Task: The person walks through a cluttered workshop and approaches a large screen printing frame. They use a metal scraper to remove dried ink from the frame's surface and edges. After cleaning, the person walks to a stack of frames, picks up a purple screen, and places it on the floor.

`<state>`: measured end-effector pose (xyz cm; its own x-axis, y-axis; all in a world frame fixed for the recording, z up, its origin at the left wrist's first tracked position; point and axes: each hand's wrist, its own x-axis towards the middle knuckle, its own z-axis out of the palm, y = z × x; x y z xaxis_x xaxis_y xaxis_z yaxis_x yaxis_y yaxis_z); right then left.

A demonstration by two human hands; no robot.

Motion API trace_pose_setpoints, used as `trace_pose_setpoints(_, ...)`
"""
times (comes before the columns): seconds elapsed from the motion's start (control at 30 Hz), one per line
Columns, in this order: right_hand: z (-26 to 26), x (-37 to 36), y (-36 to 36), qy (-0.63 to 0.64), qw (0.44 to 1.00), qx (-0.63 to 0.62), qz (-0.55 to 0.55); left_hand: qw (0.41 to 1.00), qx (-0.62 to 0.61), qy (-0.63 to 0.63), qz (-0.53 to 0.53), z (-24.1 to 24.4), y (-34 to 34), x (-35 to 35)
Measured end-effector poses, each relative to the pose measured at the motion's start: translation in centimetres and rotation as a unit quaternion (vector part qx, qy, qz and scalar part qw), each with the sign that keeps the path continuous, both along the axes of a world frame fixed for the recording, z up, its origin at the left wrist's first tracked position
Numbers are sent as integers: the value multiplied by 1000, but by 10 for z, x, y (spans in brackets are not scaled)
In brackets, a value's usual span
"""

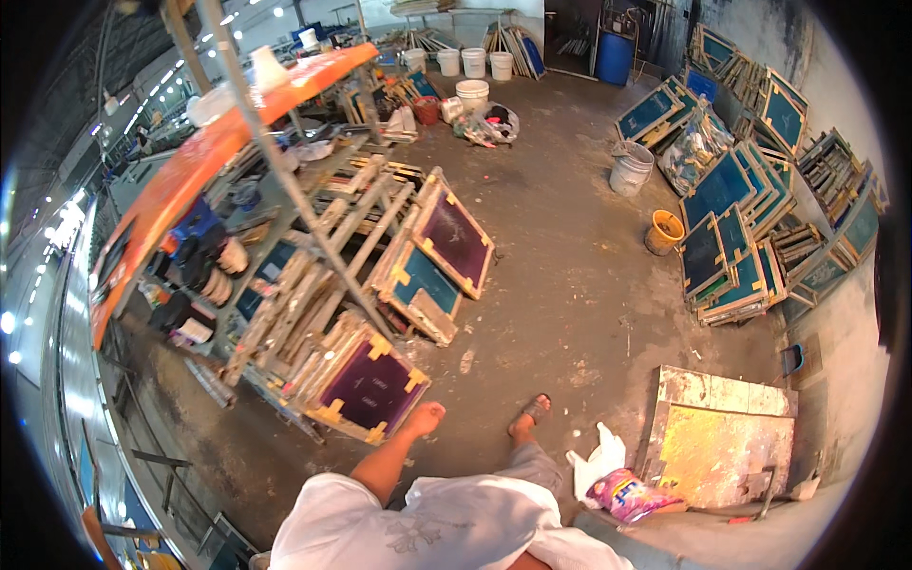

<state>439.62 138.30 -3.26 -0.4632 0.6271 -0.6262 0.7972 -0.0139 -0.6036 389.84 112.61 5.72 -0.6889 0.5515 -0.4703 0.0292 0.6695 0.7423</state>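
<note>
My left hand hangs beside a stack of wood-framed printing screens, close to its right edge. The fingers look curled in, and nothing shows in them. The front screen has dark purple mesh with yellow tape at its corners. Out of view is my right hand; only a bit of that arm shows at the bottom edge. One sandalled foot is on the wet-looking floor. To my right lie a white plastic bag and a pink-purple detergent packet, beside a low tiled basin with yellow stains.
More screens lean on a wooden rack ahead left, crossed by a slanting metal pole. An orange board overhangs it. Along the right wall stand stacked screens, a grey bucket and a yellow bucket. White buckets and a blue drum stand farther back.
</note>
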Motion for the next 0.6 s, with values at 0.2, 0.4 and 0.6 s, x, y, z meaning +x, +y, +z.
trace_pose_setpoints(0.2, 14, -180, 215, 108, 883, 395, 230, 976, -98, -137, 138, -66, 127, -98)
trace_pose_setpoints(0.4, 64, -419, 481, 86, 977, 179, 76, 995, -92, -27, 7, -83, 232, -164)
trace_pose_setpoints(0.6, 177, -685, 706, 268, 951, 152, 20, 933, -153, 109, -306, -170, 313, -310)
